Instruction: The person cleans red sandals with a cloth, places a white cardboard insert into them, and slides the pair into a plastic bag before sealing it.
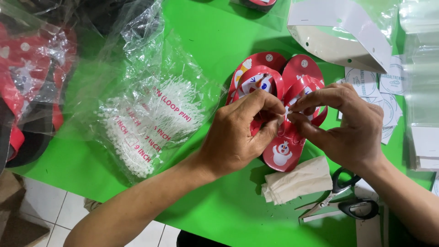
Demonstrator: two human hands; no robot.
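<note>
Carefully now: a thin white tie between pinched fingertips

Both grips are narrow. The left hand (238, 137) and right hand (350, 126) pinch close together over the straps of a pair of red sandals (283, 91) lying on the green worktop (219, 36), apparently on a thin white tie, though it is too small to be sure. A slip could drop it between the straps. Scissors (343, 201) lie just below the right grip, near the wrist, and could be knocked. A bag of white loop pins (151, 123) lies left of the left grip.
</note>
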